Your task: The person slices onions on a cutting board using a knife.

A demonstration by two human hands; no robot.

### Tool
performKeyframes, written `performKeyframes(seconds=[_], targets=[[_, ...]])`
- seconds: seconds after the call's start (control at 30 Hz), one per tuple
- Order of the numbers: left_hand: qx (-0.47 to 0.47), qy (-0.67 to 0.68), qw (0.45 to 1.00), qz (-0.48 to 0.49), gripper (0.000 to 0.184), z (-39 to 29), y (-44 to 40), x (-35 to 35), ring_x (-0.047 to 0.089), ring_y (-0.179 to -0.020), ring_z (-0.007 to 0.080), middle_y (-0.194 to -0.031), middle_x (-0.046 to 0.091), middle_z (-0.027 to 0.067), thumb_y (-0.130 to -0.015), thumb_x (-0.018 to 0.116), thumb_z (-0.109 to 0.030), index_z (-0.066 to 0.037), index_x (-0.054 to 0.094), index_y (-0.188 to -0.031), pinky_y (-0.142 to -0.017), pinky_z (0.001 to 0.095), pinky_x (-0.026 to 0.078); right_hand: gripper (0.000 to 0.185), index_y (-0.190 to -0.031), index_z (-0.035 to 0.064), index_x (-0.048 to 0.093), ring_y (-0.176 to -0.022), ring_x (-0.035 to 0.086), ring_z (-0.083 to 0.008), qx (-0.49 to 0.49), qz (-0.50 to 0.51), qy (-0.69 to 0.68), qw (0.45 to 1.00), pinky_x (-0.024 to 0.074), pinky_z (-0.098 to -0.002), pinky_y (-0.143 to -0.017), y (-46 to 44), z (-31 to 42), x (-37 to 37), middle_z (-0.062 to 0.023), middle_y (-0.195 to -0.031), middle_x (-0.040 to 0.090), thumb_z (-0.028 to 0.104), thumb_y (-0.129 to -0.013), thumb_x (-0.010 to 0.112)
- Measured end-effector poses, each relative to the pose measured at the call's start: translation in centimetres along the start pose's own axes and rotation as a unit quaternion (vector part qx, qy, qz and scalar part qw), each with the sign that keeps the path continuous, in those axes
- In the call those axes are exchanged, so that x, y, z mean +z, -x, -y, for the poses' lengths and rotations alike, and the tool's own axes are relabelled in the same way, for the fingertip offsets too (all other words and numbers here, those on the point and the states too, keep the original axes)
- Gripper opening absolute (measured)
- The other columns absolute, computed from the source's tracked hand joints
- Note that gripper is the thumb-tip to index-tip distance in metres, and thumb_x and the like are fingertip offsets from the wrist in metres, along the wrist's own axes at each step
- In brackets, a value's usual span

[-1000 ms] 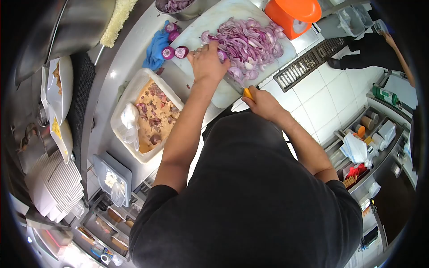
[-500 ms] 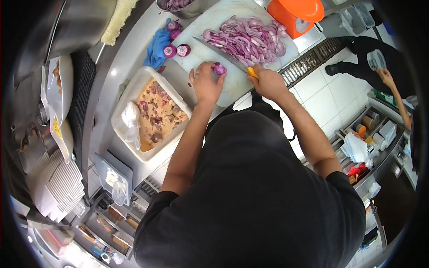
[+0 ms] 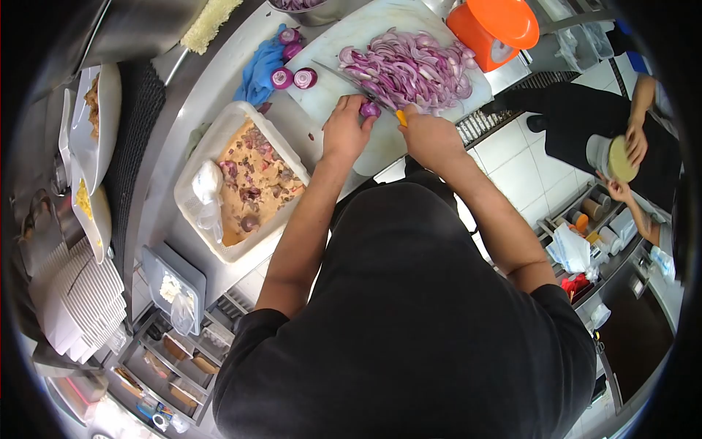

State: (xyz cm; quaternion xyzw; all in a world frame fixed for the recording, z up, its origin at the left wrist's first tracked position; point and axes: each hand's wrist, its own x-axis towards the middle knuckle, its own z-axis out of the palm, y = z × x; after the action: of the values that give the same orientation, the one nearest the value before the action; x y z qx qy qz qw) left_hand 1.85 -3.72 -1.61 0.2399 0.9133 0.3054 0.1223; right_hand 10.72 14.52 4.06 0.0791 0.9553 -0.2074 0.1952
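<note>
My left hand [image 3: 346, 130] holds a purple onion piece [image 3: 370, 109] between thumb and fingers on the white cutting board [image 3: 380, 150]. My right hand [image 3: 431, 137] is wrapped round the yellow handle of a knife [image 3: 401, 118]. The blade points up and left, lying along the lower left side of a large heap of sliced red onion [image 3: 413, 69]. Two peeled onions [image 3: 305, 78] sit at the board's left edge beside a blue cloth [image 3: 257, 77], with more onions just above them.
A white tub [image 3: 191, 197] of orange-brown mixture stands left of the board. An orange container [image 3: 488, 33] is at the board's upper right, and a metal bowl [image 3: 322, 14] at its top. Another person [image 3: 592, 124] stands at right, hands on a round tub.
The onion heap is now uncovered, as my left hand has moved down from it with an onion piece. The knife has come nearer that piece. The other person has brought both hands to a tub.
</note>
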Motion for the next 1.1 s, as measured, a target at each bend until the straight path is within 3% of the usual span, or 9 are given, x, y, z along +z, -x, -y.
performKeyframes(seconds=[0.17, 0.27, 0.47, 0.67, 0.87, 1.1], targets=[[-0.010, -0.002, 1.000, 0.000, 0.040, -0.4, -0.1, -0.1, 0.070, -0.100, 0.0297, -0.116, 0.067, 0.0120, -0.086, 0.083, -0.016, -0.005, 0.064, -0.119, -0.087, 0.0425, 0.057, 0.034, -0.116, -0.0006, 0.054, -0.080, 0.074, -0.0404, -0.003, -0.035, -0.006, 0.999, 0.0578, -0.0517, -0.066, 0.9, 0.1, 2.3, -0.0190, -0.084, 0.074, 0.031, -0.104, 0.062], [-0.002, -0.010, 1.000, -0.003, 0.039, -0.2, 0.0, -0.1, 0.070, -0.100, 0.0294, -0.116, 0.068, 0.0112, -0.085, 0.083, -0.016, -0.005, 0.065, -0.119, -0.087, 0.0423, 0.057, 0.036, -0.122, -0.0020, 0.055, -0.079, 0.076, -0.0380, 0.009, -0.027, -0.005, 1.000, 0.0596, -0.0500, -0.070, -1.1, -0.3, 4.7, -0.0183, -0.086, 0.076, 0.028, -0.103, 0.061], [-0.012, 0.005, 1.000, 0.012, 0.039, 0.0, -0.3, -0.3, 0.072, -0.099, 0.0277, -0.118, 0.069, 0.0102, -0.087, 0.083, -0.018, -0.005, 0.065, -0.118, -0.087, 0.0409, 0.057, 0.037, -0.119, -0.0024, 0.052, -0.077, 0.073, -0.0426, -0.030, -0.021, -0.002, 0.999, 0.0581, -0.0522, -0.067, 0.4, 0.5, 0.3, -0.0213, -0.083, 0.073, 0.030, -0.104, 0.062], [-0.007, 0.005, 1.000, 0.007, 0.041, 0.2, -0.1, -0.3, 0.073, -0.101, 0.0271, -0.118, 0.069, 0.0104, -0.086, 0.084, -0.019, -0.004, 0.065, -0.120, -0.086, 0.0400, 0.058, 0.037, -0.117, -0.0045, 0.054, -0.082, 0.077, -0.0387, 0.039, 0.005, -0.026, 0.999, 0.0599, -0.0511, -0.070, -1.0, 1.3, 4.2, -0.0209, -0.086, 0.075, 0.029, -0.103, 0.062], [-0.012, -0.001, 1.000, 0.020, 0.042, 0.5, -0.4, -0.4, 0.074, -0.101, 0.0269, -0.118, 0.070, 0.0104, -0.086, 0.085, -0.019, -0.005, 0.065, -0.120, -0.085, 0.0401, 0.059, 0.035, -0.114, -0.0029, 0.054, -0.080, 0.077, -0.0393, -0.002, -0.005, -0.004, 1.000, 0.0601, -0.0498, -0.069, 0.3, 1.9, -0.2, -0.0212, -0.086, 0.075, 0.030, -0.104, 0.060], [-0.003, -0.004, 1.000, 0.011, 0.042, 0.6, -0.5, -0.5, 0.073, -0.100, 0.0281, -0.118, 0.070, 0.0099, -0.086, 0.085, -0.019, -0.006, 0.065, -0.120, -0.085, 0.0405, 0.059, 0.039, -0.119, -0.0042, 0.053, -0.082, 0.076, -0.0420, 0.037, 0.014, -0.046, 0.998, 0.0597, -0.0517, -0.073, -1.8, 1.5, 4.6, -0.0238, -0.089, 0.075, 0.032, -0.104, 0.060]])
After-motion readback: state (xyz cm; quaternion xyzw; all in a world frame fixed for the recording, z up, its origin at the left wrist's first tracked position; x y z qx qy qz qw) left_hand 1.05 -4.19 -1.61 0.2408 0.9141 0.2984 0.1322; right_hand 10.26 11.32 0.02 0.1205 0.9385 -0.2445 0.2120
